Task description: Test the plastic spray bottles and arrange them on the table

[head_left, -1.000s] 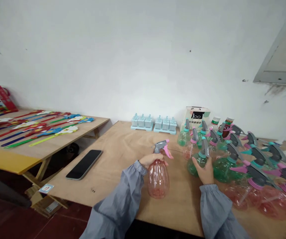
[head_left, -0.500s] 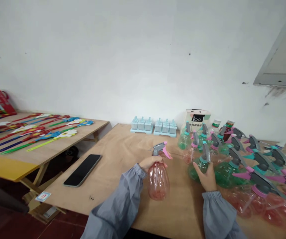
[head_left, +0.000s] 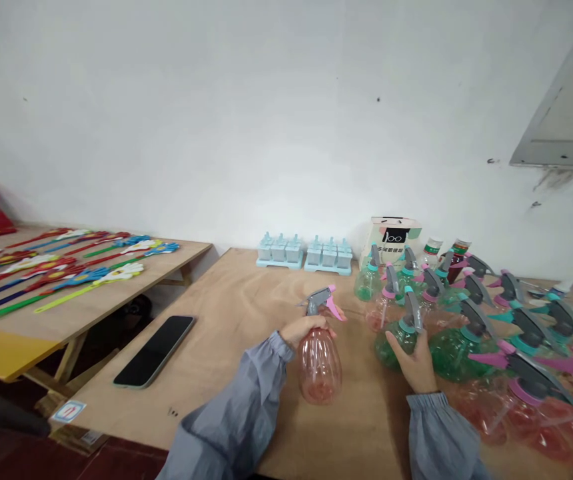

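Over at nine o'clock a side table carries bright plastic hand-shaped clappers on long sticks (head_left: 66, 270). On the plywood tabletop (head_left: 226, 327), a black smartphone (head_left: 154, 341) lies flat at about eight o'clock from the hands. The left hand (head_left: 302, 327) is wrapped round the neck of a clear pink plastic spray bottle with a grey trigger and pink nozzle (head_left: 319, 357), which stands upright near the front edge. At its three o'clock, the right hand (head_left: 416, 360) curls against a green plastic spray bottle with a grey trigger (head_left: 400, 332), touching its side. At twelve o'clock sit pale blue ice-pop moulds (head_left: 305, 252); a crowd of pink and green spray bottles (head_left: 506, 333) fills the right
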`<state>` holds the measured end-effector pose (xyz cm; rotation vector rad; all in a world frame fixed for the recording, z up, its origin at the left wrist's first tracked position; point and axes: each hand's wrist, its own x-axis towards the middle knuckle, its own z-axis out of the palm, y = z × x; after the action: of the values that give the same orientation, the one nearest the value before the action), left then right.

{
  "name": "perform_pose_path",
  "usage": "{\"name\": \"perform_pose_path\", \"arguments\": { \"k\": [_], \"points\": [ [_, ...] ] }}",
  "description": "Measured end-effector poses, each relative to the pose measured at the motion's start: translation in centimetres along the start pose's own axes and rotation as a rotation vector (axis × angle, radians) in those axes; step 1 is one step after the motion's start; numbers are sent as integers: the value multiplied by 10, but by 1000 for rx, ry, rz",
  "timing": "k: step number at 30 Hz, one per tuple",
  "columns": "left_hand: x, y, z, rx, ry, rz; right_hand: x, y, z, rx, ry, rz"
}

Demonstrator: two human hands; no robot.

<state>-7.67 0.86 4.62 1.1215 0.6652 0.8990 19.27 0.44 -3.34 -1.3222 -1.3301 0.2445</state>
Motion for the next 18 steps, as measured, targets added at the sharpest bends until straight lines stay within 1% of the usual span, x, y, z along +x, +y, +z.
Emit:
{"name": "perform_pose_path", "arguments": {
  "k": [3, 5, 8, 10, 11, 13, 14, 15, 18],
  "points": [
    [-2, 4, 2, 14, 37, 46, 0, 0, 0, 1, -6, -2],
    [0, 1, 1, 5, 62, 45, 0, -1, 0, 1, -6, -11],
    [3, -6, -1, -28, 120, -12, -1, -3, 0, 2, -11, -33],
    [4, -8, -2, -30, 130, -38, -1, -4, 0, 2, -14, -34],
    [3, -8, -1, -10, 121, -30, -1, -4, 0, 3, -13, -31],
    [-1, -2, -2, 91, 139, 53, -1, -3, 0, 9, -11, -28],
    [-4, 2, -4, 169, 184, 112, -1, -3, 0, 14, -10, -29],
    [-8, 6, -6, 256, 254, 166, -1, -3, 0, 18, -7, -29],
    [-20, 17, -21, 467, 508, 254, 0, -3, 0, 21, -6, -12]
  ]
}}
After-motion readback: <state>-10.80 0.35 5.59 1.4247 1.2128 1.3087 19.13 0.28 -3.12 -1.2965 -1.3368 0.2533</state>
